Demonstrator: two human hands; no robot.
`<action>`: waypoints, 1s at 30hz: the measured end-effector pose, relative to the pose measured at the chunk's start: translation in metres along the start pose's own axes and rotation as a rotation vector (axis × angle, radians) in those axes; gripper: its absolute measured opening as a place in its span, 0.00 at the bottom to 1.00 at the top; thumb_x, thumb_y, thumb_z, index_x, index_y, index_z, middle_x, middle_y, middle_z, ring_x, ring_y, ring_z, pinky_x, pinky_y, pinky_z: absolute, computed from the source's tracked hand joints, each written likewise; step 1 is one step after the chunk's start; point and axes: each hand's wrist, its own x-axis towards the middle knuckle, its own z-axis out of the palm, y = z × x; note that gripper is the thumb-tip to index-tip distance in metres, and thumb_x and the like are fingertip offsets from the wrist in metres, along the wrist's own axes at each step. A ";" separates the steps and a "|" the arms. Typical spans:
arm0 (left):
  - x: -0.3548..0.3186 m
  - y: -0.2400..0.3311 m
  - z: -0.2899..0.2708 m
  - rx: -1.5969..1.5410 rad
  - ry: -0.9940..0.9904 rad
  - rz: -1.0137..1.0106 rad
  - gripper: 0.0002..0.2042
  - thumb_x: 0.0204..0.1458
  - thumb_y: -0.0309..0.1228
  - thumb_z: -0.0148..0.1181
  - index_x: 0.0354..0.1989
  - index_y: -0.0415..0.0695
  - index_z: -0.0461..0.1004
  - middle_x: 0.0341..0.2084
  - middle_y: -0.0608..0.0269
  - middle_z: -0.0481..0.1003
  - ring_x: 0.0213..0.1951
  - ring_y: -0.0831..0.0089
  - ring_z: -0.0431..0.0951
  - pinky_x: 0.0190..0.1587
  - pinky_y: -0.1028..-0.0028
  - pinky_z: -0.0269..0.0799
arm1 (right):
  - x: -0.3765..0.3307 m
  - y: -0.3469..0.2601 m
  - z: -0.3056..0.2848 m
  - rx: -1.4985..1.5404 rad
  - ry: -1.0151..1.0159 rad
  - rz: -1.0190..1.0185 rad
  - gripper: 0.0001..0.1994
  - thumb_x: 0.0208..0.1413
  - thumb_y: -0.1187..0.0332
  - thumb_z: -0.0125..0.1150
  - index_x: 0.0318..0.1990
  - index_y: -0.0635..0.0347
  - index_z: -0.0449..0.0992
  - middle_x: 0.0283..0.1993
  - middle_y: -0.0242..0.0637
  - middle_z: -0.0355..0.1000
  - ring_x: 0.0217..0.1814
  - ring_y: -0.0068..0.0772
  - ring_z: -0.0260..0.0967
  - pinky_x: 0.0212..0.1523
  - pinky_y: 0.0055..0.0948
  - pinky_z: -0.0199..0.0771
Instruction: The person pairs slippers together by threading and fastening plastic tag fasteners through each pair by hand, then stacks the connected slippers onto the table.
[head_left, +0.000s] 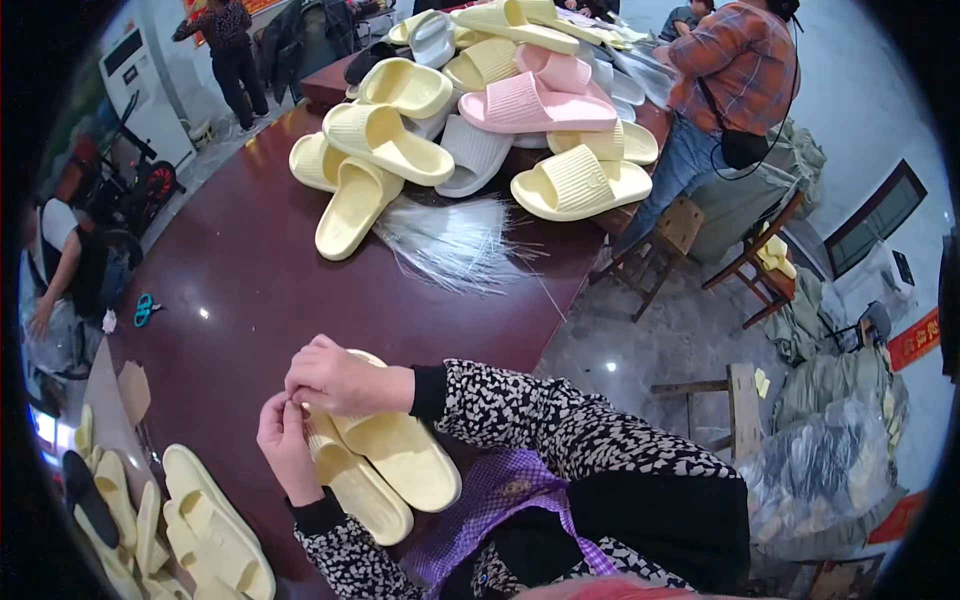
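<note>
My left hand (285,445) and my right hand (338,378) both grip a pair of pale yellow slide sandals (395,465) held side by side against my lap, at the near edge of the dark red table (240,270). The fingers of both hands meet at the pair's far end, by the straps. Whatever small thing they pinch there is hidden. A bundle of thin clear plastic strands (455,240) lies on the table farther away.
A heap of yellow, pink and white slides (480,110) covers the table's far end. More yellow slides (190,530) lie at lower left. Teal scissors (145,308) rest at the table's left edge. A person in a plaid shirt (735,70) stands at the far right, near wooden stools (665,240).
</note>
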 end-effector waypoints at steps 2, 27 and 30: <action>-0.001 0.009 0.000 0.097 0.016 -0.012 0.06 0.58 0.26 0.55 0.37 0.36 0.75 0.25 0.73 0.70 0.26 0.87 0.65 0.27 0.85 0.60 | 0.001 0.003 0.005 -0.055 0.008 -0.021 0.05 0.45 0.71 0.62 0.31 0.55 0.74 0.30 0.31 0.70 0.36 0.34 0.68 0.45 0.34 0.62; 0.009 0.000 -0.004 -0.421 -0.090 -0.133 0.04 0.58 0.23 0.51 0.36 0.37 0.72 0.23 0.68 0.71 0.26 0.84 0.68 0.30 0.84 0.65 | -0.003 0.012 -0.001 -0.100 -0.032 0.026 0.02 0.49 0.74 0.61 0.30 0.56 0.76 0.28 0.27 0.72 0.33 0.28 0.69 0.45 0.29 0.59; 0.009 0.000 -0.005 -0.426 -0.110 -0.139 0.04 0.58 0.22 0.51 0.36 0.36 0.72 0.24 0.68 0.71 0.26 0.84 0.68 0.31 0.84 0.65 | -0.004 0.013 -0.002 -0.104 -0.031 0.018 0.02 0.50 0.74 0.60 0.31 0.56 0.76 0.29 0.27 0.72 0.34 0.28 0.69 0.46 0.29 0.59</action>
